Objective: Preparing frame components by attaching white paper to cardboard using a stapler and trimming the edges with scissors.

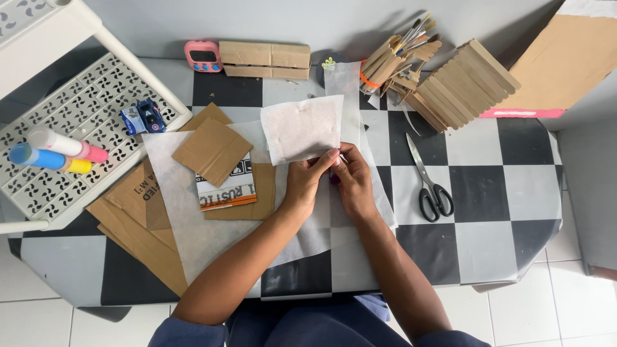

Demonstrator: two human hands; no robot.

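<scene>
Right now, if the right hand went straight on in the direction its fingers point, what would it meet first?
The right hand points up and slightly left, and its fingertips already touch the small white paper sheet. Past that, probably the cardboard block at the table's far edge; depth is unclear.

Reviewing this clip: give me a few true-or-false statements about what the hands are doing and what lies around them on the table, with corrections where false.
1. Both hands hold a white sheet of tissue paper. True: the left hand and right hand pinch its lower edge together.
2. The scissors are in the right hand. False: they lie on the checkered table, right of the hands.
3. A small toy car sits on the white perforated rack. True.
4. The pink timer lies at the table's near edge. False: it stands at the far edge, beside a cardboard block.
5. Cardboard pieces lie left of the hands. True.
</scene>
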